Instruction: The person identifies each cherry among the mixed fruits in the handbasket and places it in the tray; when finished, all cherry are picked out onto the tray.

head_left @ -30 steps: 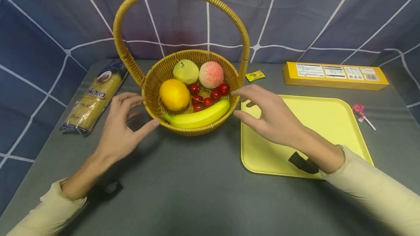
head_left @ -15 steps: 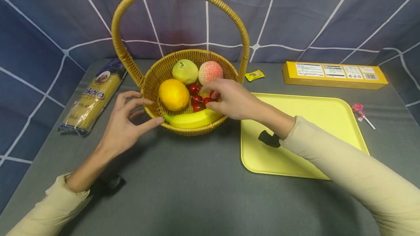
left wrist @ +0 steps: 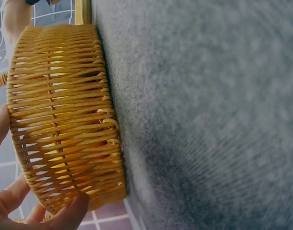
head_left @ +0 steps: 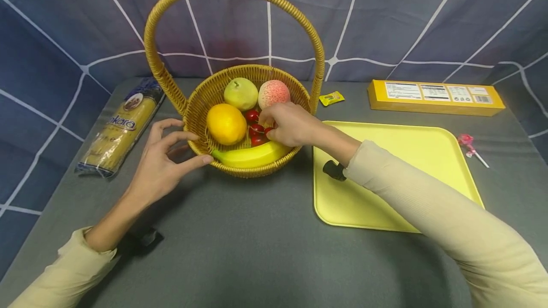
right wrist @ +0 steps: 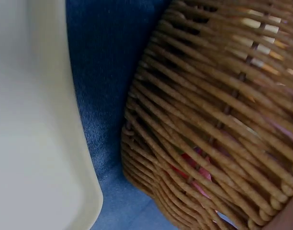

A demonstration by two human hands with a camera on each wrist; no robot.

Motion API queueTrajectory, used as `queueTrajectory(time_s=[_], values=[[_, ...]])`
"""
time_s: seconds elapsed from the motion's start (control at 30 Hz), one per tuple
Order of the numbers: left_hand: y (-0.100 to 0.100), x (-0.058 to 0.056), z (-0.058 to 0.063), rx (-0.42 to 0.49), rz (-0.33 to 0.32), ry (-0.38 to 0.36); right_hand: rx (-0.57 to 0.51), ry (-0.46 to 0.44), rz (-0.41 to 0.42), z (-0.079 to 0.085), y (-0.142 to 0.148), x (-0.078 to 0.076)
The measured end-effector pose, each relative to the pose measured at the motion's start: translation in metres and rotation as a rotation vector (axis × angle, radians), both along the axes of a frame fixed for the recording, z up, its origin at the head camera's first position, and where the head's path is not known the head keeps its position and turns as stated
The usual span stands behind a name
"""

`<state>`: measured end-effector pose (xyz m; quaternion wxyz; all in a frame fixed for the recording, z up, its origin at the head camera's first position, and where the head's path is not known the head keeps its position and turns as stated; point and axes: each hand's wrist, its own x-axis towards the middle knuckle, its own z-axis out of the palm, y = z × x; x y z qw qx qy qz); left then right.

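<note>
A wicker basket point(head_left: 252, 172) with a tall looped handle holds a banana point(head_left: 252, 156), an orange-yellow fruit point(head_left: 226, 124), a round green fruit point(head_left: 241, 94), a pinkish peach point(head_left: 274, 92) and several red cherries point(head_left: 256, 129). With thumb and fingers, my left hand point(head_left: 160, 160) grips the basket's left rim; in the left wrist view its fingertips point(left wrist: 72, 213) touch the woven side. My right hand point(head_left: 295, 125) reaches over the right rim, its curled fingers pinching the cherries, some of which it hides. Only the basket's outer wall point(right wrist: 208, 110) shows clearly in the right wrist view.
Right of the basket lies a yellow tray point(head_left: 342, 210), partly under my right forearm. Behind it are a small yellow candy packet point(head_left: 331, 98) and a long yellow box point(head_left: 436, 97). A pink lollipop point(head_left: 467, 141) lies far right, a pasta bag point(head_left: 117, 132) left.
My right hand has moved left from beside the right rim into the basket, and its fingers have closed in on the cherries. The left hand has come slightly further onto the rim.
</note>
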<state>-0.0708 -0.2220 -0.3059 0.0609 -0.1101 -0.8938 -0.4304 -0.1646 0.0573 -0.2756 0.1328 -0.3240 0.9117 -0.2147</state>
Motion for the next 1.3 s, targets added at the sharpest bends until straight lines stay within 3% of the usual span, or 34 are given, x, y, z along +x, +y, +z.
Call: queueTrajectory(time_s=[0.33, 0.63, 1.07, 1.3], values=[[0.000, 0.001, 0.001, -0.003, -0.010, -0.003, 0.076, 0.009, -0.002, -0.005, -0.009, -0.003], [-0.001, 0.000, -0.001, -0.002, -0.011, 0.004, 0.080, 0.048, 0.003, -0.008, -0.009, 0.000], [-0.002, -0.001, 0.001, -0.076, 0.006, 0.036, -0.090, 0.065, -0.049, -0.002, 0.002, 0.007], [-0.002, 0.000, 0.001, -0.065, -0.005, 0.027, -0.232, 0.092, -0.004, 0.001, 0.017, 0.017]])
